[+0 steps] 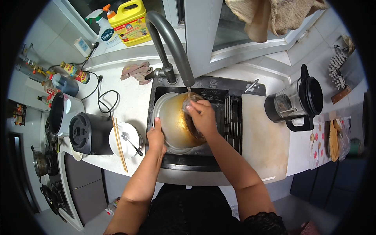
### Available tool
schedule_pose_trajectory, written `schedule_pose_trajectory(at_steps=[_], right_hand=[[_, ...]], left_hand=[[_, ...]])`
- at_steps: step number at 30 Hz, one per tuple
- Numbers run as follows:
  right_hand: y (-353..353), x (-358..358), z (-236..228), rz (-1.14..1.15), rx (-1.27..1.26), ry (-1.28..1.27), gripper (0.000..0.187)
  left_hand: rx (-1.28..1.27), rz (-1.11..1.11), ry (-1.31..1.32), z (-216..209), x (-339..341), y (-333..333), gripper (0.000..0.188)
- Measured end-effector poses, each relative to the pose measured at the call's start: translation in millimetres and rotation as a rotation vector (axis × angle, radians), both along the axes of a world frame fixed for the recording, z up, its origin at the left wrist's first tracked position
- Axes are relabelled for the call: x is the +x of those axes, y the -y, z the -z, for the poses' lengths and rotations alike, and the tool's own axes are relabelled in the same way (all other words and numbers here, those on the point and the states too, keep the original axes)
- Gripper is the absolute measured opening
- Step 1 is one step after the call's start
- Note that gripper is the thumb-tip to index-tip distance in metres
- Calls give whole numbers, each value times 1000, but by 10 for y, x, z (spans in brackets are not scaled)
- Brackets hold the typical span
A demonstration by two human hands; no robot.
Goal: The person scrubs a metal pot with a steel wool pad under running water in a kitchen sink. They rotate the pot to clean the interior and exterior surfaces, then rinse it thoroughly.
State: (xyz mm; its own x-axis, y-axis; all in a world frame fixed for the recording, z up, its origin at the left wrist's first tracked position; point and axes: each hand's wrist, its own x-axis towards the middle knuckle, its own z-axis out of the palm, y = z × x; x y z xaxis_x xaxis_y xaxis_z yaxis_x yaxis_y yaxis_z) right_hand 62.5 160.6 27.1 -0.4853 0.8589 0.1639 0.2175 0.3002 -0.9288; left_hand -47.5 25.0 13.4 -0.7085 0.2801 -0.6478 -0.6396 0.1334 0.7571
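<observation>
A metal pot (171,122) lies tipped on its side in the black sink (192,163), its outer wall turned up and its bottom facing right. Yellow-brown stains mark the wall near the bottom. My left hand (156,138) grips the pot at its rim side, thumb up along the edge, the other fingers mostly hidden. Pinched in my right hand (203,118) is a greyish scouring pad (188,106), pressed against the stained part. Water runs from the grey faucet (172,41) onto the pot right beside the pad.
Left of the sink stand a plate (126,150) with chopsticks and a spoon, and a black lidded container (91,135). A cutting board (264,137) and a blender jug (293,103) are on the right. Yellow detergent jug (131,27) and spray bottle (105,31) occupy the sill.
</observation>
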Motion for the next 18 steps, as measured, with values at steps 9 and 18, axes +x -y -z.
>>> schedule_pose_trajectory(at_steps=[9, 18], right_hand=[[149, 102, 0, 68, 279, 60, 31], [276, 33, -114, 10, 459, 183, 28]], left_hand=[[-227, 118, -464, -22, 46, -11, 51], [-265, 216, -710, 169, 91, 82, 56]])
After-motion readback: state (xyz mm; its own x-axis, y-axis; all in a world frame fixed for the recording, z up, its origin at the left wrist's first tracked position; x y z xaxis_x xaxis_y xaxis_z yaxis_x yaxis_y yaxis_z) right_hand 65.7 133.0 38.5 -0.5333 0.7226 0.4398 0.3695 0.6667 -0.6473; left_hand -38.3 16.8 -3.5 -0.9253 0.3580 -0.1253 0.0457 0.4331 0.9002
